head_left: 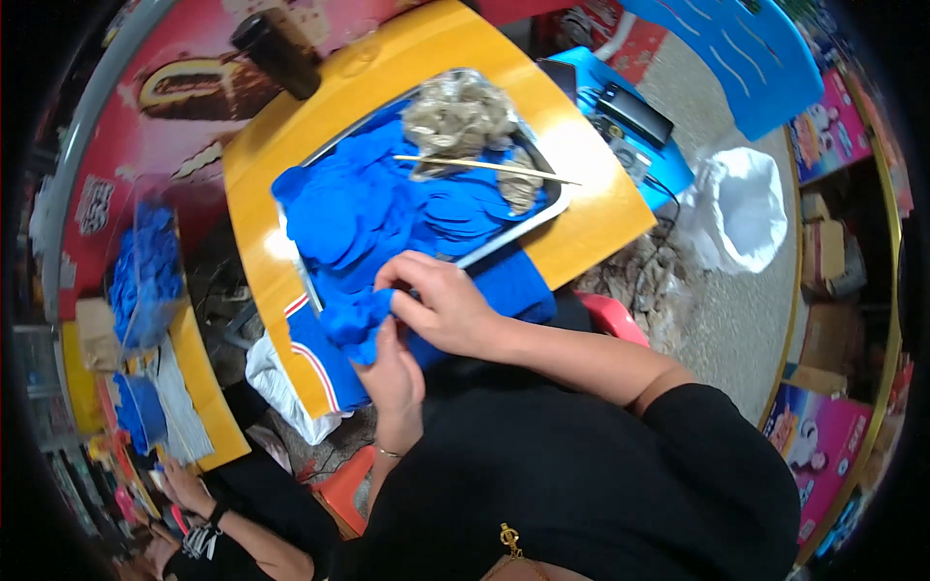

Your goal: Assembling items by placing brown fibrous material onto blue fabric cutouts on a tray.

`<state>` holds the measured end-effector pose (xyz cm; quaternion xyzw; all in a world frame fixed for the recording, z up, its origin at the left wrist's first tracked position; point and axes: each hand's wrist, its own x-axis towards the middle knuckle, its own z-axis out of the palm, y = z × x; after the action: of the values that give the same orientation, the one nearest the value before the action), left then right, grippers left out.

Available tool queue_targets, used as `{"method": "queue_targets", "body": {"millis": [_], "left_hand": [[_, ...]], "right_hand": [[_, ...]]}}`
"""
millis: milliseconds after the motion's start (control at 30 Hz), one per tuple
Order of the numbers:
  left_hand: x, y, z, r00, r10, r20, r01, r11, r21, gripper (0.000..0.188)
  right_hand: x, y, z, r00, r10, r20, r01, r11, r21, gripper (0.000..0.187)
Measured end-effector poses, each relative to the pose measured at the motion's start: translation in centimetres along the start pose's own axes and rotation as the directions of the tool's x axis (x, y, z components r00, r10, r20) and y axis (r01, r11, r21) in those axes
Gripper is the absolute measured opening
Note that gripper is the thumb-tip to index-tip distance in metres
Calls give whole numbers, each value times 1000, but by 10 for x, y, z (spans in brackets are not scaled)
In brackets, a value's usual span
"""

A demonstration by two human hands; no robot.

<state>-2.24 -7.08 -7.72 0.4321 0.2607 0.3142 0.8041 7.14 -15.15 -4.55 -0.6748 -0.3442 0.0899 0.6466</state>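
Note:
A bunched piece of blue cloth (351, 324) is in my hands at the near left corner of the tray. My left hand (392, 373) grips it from below, thumb up. From above, my right hand (441, 302) pinches its edge between thumb and curled fingers. Behind them a metal tray (523, 225) holds many round blue cloth pieces (329, 221), piled and overlapping. Crumpled brownish film (460, 114) lies at the tray's far right, and a thin wooden stick (484, 167) rests across the pile. Blue fabric with red and white stripes (315, 363) hangs over the table's near left edge.
The tray stands on a yellow table (605, 218) with a dark cup (276, 53) at its far edge. To the right are a blue stool with a black device (635, 114), a blue chair (736, 58) and a white-lined bin (741, 208). At lower left, another person's hand (184, 489) works at a second table.

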Motion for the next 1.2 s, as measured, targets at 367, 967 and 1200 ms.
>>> {"method": "queue_targets", "body": {"millis": [367,967,1200], "left_hand": [[9,4,-24,941,-209,265,234,970,-64,32],[8,11,-22,965,-92,247,118,989,-94,38],[5,11,-15,996,-29,-87,29,1000,3,26]], "right_hand": [[-5,6,-19,912,-96,398,51,991,121,15],[-3,-2,-9,994,-92,53,101,975,-196,11],[5,5,-9,893,-37,448,-92,961,262,15]]}}
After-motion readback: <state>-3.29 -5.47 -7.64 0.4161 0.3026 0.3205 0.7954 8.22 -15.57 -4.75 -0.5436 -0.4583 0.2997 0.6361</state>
